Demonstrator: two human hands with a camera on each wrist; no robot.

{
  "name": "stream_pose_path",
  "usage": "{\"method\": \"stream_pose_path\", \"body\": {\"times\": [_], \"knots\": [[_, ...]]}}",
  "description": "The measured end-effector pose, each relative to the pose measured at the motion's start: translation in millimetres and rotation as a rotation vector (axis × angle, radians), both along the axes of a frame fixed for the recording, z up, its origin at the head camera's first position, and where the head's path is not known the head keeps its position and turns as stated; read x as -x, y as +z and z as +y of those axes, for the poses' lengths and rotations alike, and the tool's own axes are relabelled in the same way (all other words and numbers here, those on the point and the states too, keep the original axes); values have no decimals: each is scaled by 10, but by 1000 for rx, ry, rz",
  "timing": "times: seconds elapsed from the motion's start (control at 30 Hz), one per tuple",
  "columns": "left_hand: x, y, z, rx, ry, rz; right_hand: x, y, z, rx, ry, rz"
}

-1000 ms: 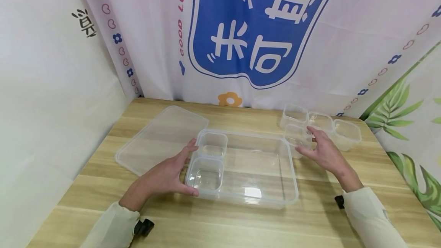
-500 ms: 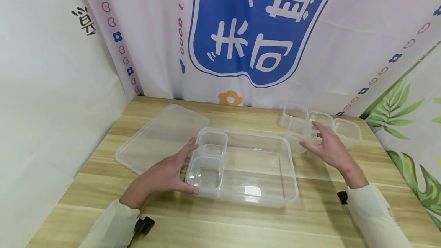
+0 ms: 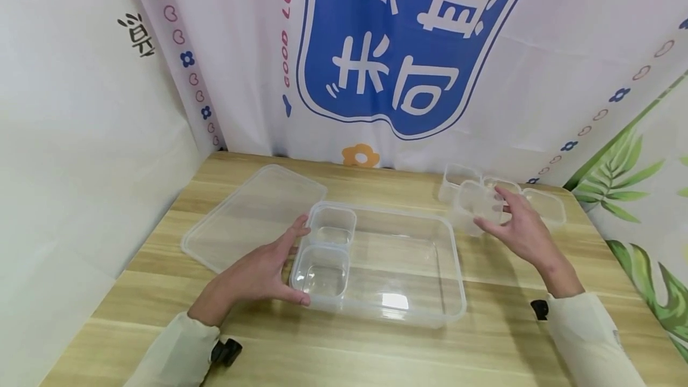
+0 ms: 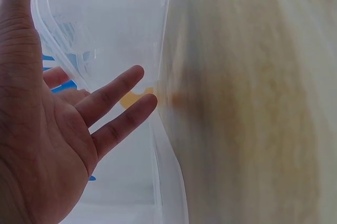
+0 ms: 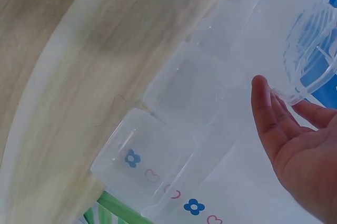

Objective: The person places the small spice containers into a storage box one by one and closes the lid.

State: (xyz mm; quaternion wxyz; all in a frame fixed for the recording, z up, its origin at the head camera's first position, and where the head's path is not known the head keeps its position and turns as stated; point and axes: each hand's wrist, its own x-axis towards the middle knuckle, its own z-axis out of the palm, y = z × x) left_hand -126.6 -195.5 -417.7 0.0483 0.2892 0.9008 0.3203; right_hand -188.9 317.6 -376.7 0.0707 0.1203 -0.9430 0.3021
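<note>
My right hand [image 3: 521, 229] pinches a small clear plastic container [image 3: 475, 208] by its side, thumb on the near edge and fingers on the far one. This container is tilted and raised, seen partly at the right edge in the right wrist view. My left hand [image 3: 263, 270] spans the left end of a large clear rectangular plastic box [image 3: 400, 261], its thumb at the front corner and fingers outstretched along the end. Inside that box, two small containers [image 3: 322, 270] sit one behind the other at the left. The left wrist view shows straight fingers [image 4: 118, 84] beside the box wall.
Several more small clear containers [image 5: 145, 166] stand at the back right of the wooden table [image 3: 333, 351], partly behind the right hand. A flat translucent lid [image 3: 252, 217] lies at the back left. Printed curtains [image 3: 242, 46] hang behind the table.
My right hand has lifted the small container off the table, moving it slightly right and back while tilting it. The left hand and the large box stay in place.
</note>
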Motion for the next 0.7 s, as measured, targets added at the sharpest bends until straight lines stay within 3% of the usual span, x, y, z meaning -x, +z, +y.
{"method": "stream_pose_path", "body": {"times": [0.17, 0.47, 0.7], "knots": [[-5, 0, 7, -6, 7, 2, -16, 34, -17, 9, 2, 13], [-2, 12, 9, -6, 9, -9, -38, 103, -112, 44, -73, 87], [8, 10, 23, -1, 5, 2, -59, 174, -176, 50, -66, 117]]}}
